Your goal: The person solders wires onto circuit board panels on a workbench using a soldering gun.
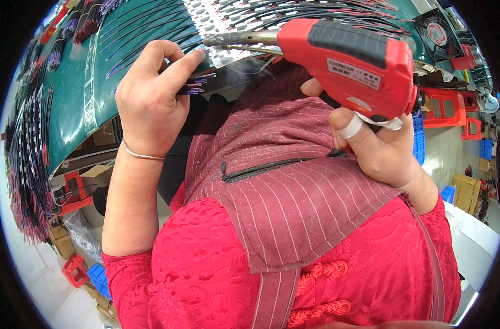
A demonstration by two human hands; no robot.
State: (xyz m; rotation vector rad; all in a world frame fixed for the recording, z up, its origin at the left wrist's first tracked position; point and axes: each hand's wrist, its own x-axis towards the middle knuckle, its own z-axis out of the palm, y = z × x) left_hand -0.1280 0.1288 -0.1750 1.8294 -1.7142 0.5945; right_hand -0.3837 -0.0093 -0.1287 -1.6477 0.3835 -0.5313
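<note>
My right hand is wrapped round the handle of a red and black soldering gun, white tape on its thumb. The gun's metal tip points left and meets the near edge of a white sheet of small boards. Right beside that tip, the thumb and forefinger of my left hand are pinched together. A bunch of thin dark wires sticks out from under these fingers, with coloured ends. Whether one wire sits in the pinch itself is hidden. Faint smoke shows near the tip.
Rows of black wires fan out over the green table. A large wire bundle hangs over its left edge. At the far right stands a small black fan. Red stools and cartons are on the floor.
</note>
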